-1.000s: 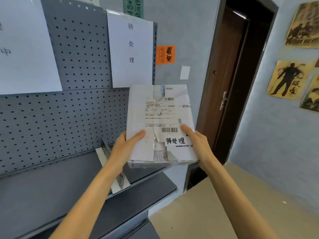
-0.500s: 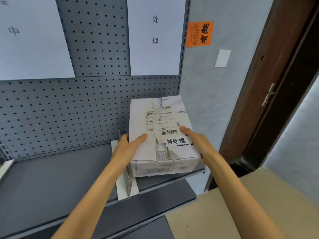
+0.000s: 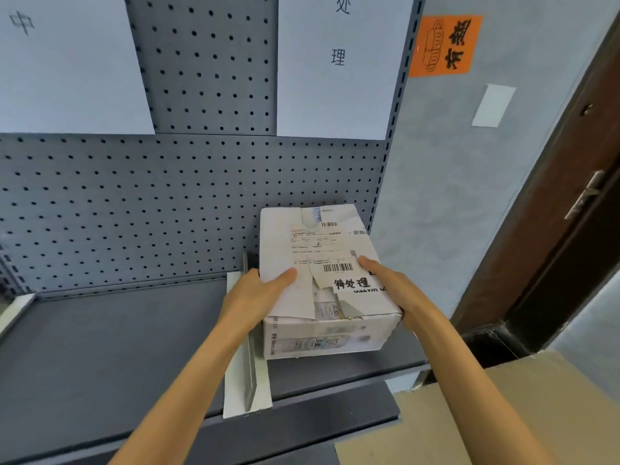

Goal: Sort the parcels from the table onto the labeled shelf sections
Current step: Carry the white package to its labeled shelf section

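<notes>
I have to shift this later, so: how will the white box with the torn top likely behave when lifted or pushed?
The white box probably stays fairly stiff: its side walls look square between the left hand and right hand. The torn top flap likely flexes or catches, so it is best lifted from the sides. Flat-bottomed on the shelf, it should slide rather than roll or tip. Weight cannot be judged.

white parcel [image 3: 322, 273] on grey shelf [image 3: 100, 347], both hands [image 3: 258, 293] gripping

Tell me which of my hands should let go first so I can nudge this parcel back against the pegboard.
Probably the left. Your left hand is squeezed between the parcel and the divider, while your right hand grips the open outer side with its thumb on top, free to push the parcel toward the pegboard.
</notes>
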